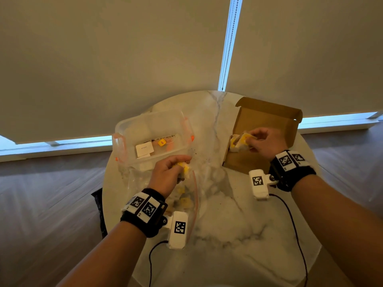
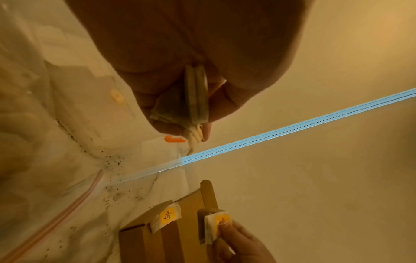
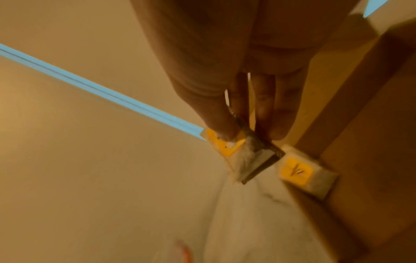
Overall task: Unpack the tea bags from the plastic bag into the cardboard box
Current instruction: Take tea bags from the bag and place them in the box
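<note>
Left hand (image 1: 165, 172) pinches a small bunch of tea bags (image 2: 191, 99) just above the plastic bag (image 1: 186, 195) on the worktop (image 1: 238, 214); right hand (image 1: 263, 141) pinches one tea bag (image 3: 252, 156) at the near-left corner of the open cardboard box (image 1: 267, 119), beside one already inside. The bags appear light, soft and easily torn, so each is best taken by its flat faces. The held bag's long axis runs downward from the fingertips.

Glossy marble table (image 1: 228, 235), matt cardboard box (image 1: 267, 119), clear crinkled plastic bag (image 1: 194, 206)
</note>
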`<action>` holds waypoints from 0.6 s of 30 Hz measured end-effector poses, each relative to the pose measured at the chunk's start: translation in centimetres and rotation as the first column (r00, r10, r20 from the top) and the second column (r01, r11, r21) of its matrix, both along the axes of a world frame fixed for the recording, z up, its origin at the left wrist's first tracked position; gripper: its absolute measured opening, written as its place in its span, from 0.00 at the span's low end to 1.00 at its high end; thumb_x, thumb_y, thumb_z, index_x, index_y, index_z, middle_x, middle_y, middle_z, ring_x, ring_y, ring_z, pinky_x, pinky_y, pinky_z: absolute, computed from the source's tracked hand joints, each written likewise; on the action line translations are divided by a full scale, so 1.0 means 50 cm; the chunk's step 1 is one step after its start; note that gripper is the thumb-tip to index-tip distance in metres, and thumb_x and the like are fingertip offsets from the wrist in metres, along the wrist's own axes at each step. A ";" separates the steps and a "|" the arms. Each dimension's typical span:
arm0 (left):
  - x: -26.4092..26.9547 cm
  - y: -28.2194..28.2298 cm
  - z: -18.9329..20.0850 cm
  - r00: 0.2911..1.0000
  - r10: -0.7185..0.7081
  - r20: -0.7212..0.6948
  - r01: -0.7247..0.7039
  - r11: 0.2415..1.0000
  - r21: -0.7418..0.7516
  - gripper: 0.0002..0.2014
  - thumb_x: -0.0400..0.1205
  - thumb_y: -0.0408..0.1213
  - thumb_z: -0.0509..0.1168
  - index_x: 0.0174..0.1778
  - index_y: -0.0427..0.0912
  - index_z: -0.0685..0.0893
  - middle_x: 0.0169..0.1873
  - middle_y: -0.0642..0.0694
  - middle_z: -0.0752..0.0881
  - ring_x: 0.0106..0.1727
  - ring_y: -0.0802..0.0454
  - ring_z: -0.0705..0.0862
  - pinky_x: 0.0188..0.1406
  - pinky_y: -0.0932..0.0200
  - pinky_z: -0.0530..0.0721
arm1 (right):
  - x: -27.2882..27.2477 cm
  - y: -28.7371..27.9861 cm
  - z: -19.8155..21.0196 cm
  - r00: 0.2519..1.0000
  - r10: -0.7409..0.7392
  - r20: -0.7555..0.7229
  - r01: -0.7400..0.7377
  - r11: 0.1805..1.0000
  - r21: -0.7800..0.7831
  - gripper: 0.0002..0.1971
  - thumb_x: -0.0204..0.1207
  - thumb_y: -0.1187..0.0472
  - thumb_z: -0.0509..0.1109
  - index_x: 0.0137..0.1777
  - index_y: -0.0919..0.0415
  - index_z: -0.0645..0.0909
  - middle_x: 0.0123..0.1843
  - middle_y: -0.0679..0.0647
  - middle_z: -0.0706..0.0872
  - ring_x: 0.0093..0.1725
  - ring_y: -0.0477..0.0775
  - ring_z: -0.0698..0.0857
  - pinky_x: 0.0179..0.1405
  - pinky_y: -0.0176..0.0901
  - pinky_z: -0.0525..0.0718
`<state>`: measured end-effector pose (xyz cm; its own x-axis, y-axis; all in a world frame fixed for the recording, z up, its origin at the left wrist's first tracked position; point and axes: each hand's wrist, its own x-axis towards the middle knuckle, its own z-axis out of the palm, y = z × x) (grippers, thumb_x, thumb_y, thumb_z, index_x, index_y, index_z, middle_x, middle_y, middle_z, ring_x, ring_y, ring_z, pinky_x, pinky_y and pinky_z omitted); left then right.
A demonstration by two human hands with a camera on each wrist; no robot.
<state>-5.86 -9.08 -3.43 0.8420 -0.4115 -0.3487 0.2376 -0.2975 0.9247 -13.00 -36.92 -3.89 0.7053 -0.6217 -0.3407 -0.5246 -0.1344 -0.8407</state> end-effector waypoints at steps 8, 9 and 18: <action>0.003 0.002 -0.017 0.998 -0.061 -0.010 0.061 0.998 0.014 0.23 0.77 0.14 0.58 0.54 0.45 0.88 0.51 0.42 0.88 0.33 0.57 0.81 0.30 0.69 0.80 | 0.043 -0.020 -0.142 0.941 0.088 -0.326 -0.177 0.951 -0.254 0.08 0.75 0.63 0.73 0.53 0.55 0.87 0.52 0.55 0.88 0.46 0.49 0.81 0.45 0.38 0.77; 0.004 0.002 -0.019 0.998 -0.064 -0.021 0.064 0.998 0.019 0.23 0.77 0.14 0.59 0.54 0.44 0.88 0.51 0.43 0.88 0.32 0.60 0.81 0.30 0.70 0.80 | 0.052 -0.016 -0.155 0.937 0.099 -0.336 -0.189 0.950 -0.249 0.08 0.75 0.63 0.73 0.53 0.56 0.88 0.52 0.55 0.89 0.45 0.49 0.81 0.45 0.37 0.77; 0.015 0.007 -0.040 0.997 -0.069 -0.043 0.071 0.996 0.061 0.23 0.77 0.14 0.60 0.54 0.45 0.88 0.50 0.46 0.89 0.33 0.62 0.82 0.30 0.69 0.81 | 0.091 -0.005 -0.193 0.894 0.004 -0.448 -0.146 0.948 -0.283 0.10 0.75 0.57 0.73 0.53 0.62 0.88 0.53 0.59 0.89 0.55 0.59 0.84 0.52 0.42 0.79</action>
<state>-5.13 -8.74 -5.45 0.7966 -0.4454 -0.4088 0.2510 -0.3715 0.8939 -8.44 -37.15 -13.54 0.5769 -0.6953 -0.4286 -0.8055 -0.3974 -0.4396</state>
